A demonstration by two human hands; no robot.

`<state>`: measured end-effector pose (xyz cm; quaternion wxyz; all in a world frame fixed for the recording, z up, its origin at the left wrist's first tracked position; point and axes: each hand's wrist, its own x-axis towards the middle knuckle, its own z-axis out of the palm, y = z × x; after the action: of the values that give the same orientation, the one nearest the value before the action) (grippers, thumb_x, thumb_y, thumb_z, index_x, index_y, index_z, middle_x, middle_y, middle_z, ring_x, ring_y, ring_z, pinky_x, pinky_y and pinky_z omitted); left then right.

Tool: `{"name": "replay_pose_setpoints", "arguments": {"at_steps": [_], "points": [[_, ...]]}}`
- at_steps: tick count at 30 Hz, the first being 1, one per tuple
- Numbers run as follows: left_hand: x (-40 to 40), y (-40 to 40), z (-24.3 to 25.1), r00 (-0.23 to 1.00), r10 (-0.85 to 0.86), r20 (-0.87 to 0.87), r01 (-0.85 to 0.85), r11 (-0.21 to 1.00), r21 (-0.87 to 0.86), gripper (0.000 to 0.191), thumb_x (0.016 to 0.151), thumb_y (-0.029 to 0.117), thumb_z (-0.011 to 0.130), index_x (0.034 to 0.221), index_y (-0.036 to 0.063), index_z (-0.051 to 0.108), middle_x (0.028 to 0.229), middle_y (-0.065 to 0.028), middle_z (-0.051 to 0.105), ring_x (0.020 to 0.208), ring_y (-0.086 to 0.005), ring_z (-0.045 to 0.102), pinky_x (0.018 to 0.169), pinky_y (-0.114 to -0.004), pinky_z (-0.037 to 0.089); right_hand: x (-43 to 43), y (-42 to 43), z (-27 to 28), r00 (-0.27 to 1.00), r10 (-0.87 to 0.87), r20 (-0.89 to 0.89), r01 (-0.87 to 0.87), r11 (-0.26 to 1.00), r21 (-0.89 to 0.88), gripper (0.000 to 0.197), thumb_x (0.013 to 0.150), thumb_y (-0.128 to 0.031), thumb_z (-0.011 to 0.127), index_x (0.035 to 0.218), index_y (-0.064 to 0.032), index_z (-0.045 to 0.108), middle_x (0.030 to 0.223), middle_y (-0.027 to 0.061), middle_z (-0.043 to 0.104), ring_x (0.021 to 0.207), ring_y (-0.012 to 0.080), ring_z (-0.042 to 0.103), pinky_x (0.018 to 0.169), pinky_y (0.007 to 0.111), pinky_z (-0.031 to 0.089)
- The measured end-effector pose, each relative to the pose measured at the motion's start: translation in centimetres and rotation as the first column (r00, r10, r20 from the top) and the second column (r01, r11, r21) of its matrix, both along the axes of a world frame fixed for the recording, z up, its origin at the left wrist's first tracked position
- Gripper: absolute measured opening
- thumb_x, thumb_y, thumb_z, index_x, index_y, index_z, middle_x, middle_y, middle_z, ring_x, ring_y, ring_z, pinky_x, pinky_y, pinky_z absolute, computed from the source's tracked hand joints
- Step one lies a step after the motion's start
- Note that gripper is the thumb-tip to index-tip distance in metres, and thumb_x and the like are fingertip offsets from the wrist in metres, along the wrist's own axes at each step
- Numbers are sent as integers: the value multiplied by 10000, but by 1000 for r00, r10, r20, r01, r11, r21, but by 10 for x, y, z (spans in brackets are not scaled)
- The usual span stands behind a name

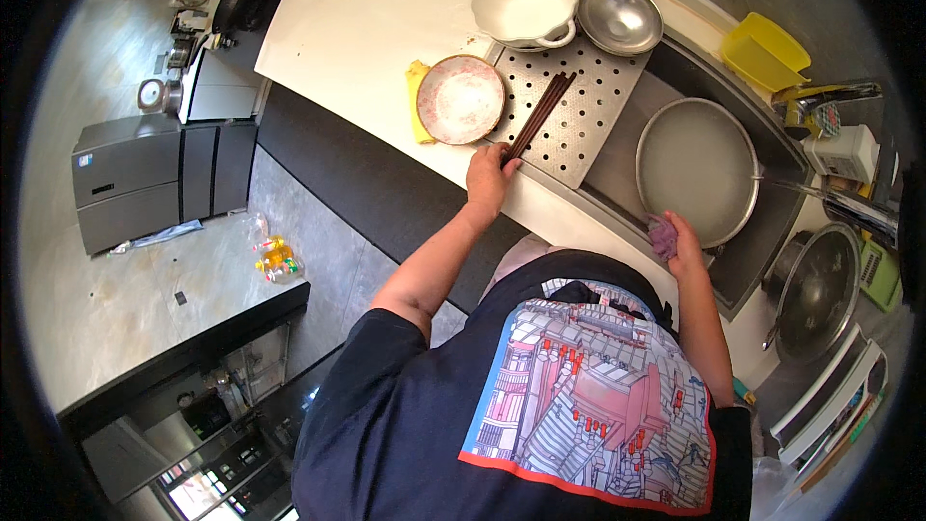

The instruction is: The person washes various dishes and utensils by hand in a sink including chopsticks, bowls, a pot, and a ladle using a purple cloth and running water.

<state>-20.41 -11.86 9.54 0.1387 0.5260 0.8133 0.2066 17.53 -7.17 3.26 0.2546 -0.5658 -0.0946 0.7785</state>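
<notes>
My left hand (pixel 489 179) grips the near end of a bundle of dark brown chopsticks (pixel 539 119), which slants over a perforated metal drain board (pixel 593 98). Bunched in my right hand (pixel 686 244) is a purple scrubbing cloth (pixel 661 236), at the near rim of the sink. Close by the right hand, a wide round metal basin (pixel 696 166) sits in the sink, full of cloudy greyish liquid. Left of the chopsticks lies a pink-patterned dish (pixel 461 100), partly over a folded yellow cloth (pixel 419 116).
A white scalloped pot with handles (pixel 524 3) and a metal bowl (pixel 621 18) stand at the board's far end. Behind the sink (pixel 618 184) sits a yellow plastic container (pixel 765 51). A faucet (pixel 861 213) reaches in from the right, near a dark pan (pixel 821 293).
</notes>
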Motion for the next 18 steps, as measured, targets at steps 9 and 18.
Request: {"name": "replay_pose_setpoints", "arguments": {"at_steps": [9, 18], "points": [[-59, 18, -26, -147, 425, 893, -674, 618, -405, 362, 941, 299, 443, 1088, -32, 445, 945, -165, 577, 764, -224, 611, 604, -289, 559, 15, 6, -21, 990, -143, -11, 142, 987, -80, 211, 864, -280, 570, 965, -97, 593, 933, 39, 619, 851, 192, 583, 781, 332, 476], [12, 9, 19, -3, 296, 955, -661, 716, -224, 406, 854, -5, 372, 1255, 53, 381, 1118, -115, 546, 833, -204, 615, 635, -248, 567, 27, 2, -7, 945, -298, -135, 283, 952, -117, 244, 854, -251, 519, 1003, -70, 591, 983, 58, 609, 891, 218, 572, 815, 354, 465]]}}
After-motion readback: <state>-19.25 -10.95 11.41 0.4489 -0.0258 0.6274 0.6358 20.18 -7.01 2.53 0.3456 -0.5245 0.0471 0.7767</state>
